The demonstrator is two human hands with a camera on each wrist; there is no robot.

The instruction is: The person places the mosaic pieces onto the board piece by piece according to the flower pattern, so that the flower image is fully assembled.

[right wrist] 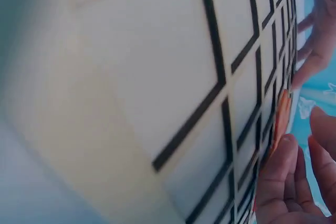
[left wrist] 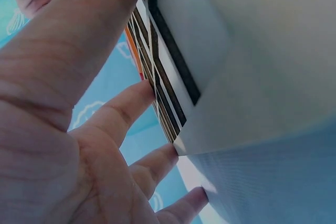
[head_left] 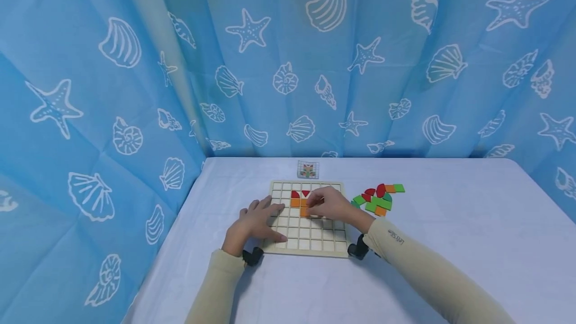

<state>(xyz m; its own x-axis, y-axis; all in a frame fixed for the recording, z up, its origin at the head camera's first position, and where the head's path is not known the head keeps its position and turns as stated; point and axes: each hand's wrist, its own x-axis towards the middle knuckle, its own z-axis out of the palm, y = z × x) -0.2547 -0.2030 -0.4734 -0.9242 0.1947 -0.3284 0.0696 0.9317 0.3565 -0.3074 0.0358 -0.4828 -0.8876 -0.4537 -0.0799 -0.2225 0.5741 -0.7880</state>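
A square wooden grid board (head_left: pixel 292 251) lies on the table. My left hand (head_left: pixel 258 220) spreads over its left side, thumb and fingertips reaching across the border and cells. On the grid sit orange square tiles (head_left: pixel 295 203), a red quarter-round tile (head_left: pixel 295 194) and a red triangle tile (head_left: pixel 306 193). My right hand (head_left: pixel 330 204) is over the middle of the board, fingers bent, fingertips right at the orange tiles. In the right wrist view a fingertip meets an orange tile (right wrist: pixel 282 116), with a gap to the other digit; I cannot tell whether it pinches a tile.
Right of the board lies a loose pile of green tiles (head_left: pixel 381 204), red tiles (head_left: pixel 380 190) and orange tiles. A small pattern card (head_left: pixel 308 169) lies behind the board. A blue shell-print curtain (head_left: pixel 288 64) hangs behind and left of the white table (head_left: pixel 450 214).
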